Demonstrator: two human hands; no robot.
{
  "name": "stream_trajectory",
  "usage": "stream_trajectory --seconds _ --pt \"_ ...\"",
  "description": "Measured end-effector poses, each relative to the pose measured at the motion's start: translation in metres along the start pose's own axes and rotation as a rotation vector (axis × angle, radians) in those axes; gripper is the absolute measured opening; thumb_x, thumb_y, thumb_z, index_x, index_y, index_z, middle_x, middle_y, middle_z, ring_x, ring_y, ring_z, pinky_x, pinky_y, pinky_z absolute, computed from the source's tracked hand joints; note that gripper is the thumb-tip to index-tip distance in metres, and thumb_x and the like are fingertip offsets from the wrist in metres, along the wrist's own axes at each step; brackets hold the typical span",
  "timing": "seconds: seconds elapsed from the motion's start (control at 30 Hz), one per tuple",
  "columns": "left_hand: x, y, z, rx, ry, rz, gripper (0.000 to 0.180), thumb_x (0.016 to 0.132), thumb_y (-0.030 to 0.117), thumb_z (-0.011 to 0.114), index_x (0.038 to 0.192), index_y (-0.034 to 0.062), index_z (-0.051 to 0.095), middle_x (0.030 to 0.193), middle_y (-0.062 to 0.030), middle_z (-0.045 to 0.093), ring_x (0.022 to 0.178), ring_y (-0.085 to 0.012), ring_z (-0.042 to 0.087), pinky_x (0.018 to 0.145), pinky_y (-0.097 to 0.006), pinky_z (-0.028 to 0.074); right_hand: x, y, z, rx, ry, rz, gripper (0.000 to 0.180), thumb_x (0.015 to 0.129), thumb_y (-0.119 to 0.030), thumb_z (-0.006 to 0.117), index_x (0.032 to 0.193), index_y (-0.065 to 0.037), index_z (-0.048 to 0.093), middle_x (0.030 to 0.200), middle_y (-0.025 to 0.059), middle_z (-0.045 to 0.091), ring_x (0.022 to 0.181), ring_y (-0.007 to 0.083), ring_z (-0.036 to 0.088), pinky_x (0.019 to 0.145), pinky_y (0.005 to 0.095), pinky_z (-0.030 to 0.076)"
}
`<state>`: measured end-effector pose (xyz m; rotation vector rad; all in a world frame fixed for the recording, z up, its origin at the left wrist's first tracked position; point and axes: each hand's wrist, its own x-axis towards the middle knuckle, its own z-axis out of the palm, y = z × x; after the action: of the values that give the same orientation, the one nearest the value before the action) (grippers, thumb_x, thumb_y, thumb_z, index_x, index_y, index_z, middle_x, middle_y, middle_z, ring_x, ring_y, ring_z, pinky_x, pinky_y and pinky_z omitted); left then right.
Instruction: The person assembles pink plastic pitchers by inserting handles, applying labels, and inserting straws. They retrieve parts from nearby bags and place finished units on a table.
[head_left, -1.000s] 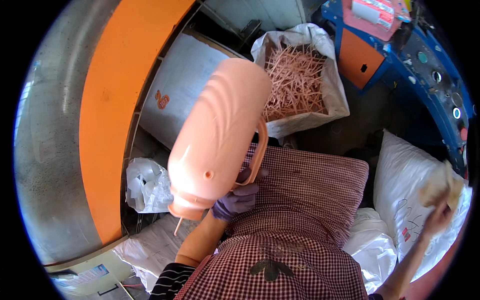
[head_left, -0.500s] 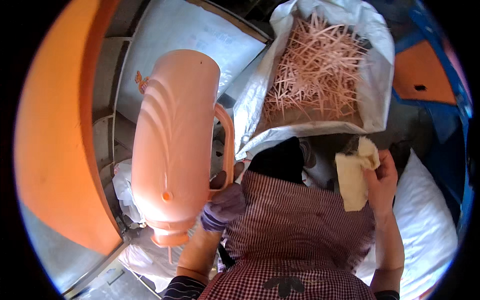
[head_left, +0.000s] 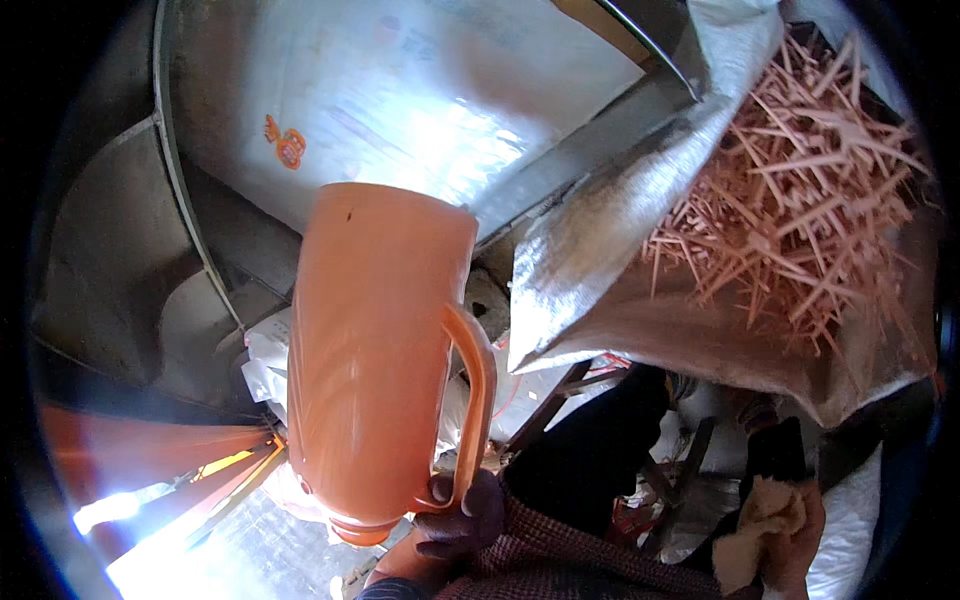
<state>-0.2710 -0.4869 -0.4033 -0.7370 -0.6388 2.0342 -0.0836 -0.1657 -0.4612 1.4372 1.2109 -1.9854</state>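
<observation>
An orange-peach plastic jug-shaped shell (head_left: 375, 350), like a thermos flask casing, stands nearly upright in front of me with its narrow neck at the bottom. Its long side handle (head_left: 478, 395) faces right. My left hand (head_left: 472, 518), in a purple glove, is closed around the lower end of that handle. Over at the lower right, my bare right hand (head_left: 803, 535) grips a crumpled pale yellow cloth (head_left: 765, 525), well apart from the shell.
A large white woven sack (head_left: 585, 275) at the right holds a heap of thin pink plastic strips (head_left: 790, 190). Behind the shell is a pale shiny panel (head_left: 350, 110) with an orange sticker. Another white sack (head_left: 855, 530) lies at the lower right. Dark metalwork (head_left: 100, 260) fills the left.
The view has swung to the left; the big orange panel there has gone out of it. Shell and both hands appear lower in the picture. Each hand keeps its hold.
</observation>
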Motion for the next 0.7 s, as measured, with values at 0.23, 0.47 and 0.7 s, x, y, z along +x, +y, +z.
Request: stream_trajectory --seconds 0.23,0.47,0.7 --pt "0.012 -0.001 0.008 0.038 0.054 0.045 0.047 0.093 0.007 0.051 0.134 -0.0101 0.037 0.056 -0.0115 0.055 0.039 -0.0143 0.051 0.035 -0.031 0.048 0.005 -0.006 -0.007 0.120 -0.109 0.045 0.047 0.085 -0.034 0.074 0.116 -0.004 0.055 0.107 0.0071 0.060 0.099 0.0173 0.058 0.087 0.0326 0.049" --pt "0.009 -0.002 0.005 0.034 0.091 0.043 0.048 0.094 0.007 0.050 0.135 -0.0101 0.034 0.054 -0.0105 0.053 0.037 -0.0130 0.048 0.033 -0.029 0.045 0.004 -0.019 -0.013 0.017 -0.202 -0.014 0.049 0.087 -0.043 0.070 0.114 -0.004 0.057 0.112 0.0109 0.062 0.102 0.0208 0.059 0.091 0.0376 0.047" --pt "0.006 0.000 0.000 -0.054 0.106 -0.070 0.048 0.095 0.008 0.050 0.136 -0.0100 0.032 0.053 -0.0095 0.050 0.036 -0.0116 0.045 0.031 -0.027 0.042 0.002 0.005 -0.003 0.118 0.174 -0.214 0.041 0.076 -0.022 0.075 0.107 -0.003 0.056 0.098 0.0032 0.058 0.093 0.0166 0.056 0.085 0.0318 0.047"
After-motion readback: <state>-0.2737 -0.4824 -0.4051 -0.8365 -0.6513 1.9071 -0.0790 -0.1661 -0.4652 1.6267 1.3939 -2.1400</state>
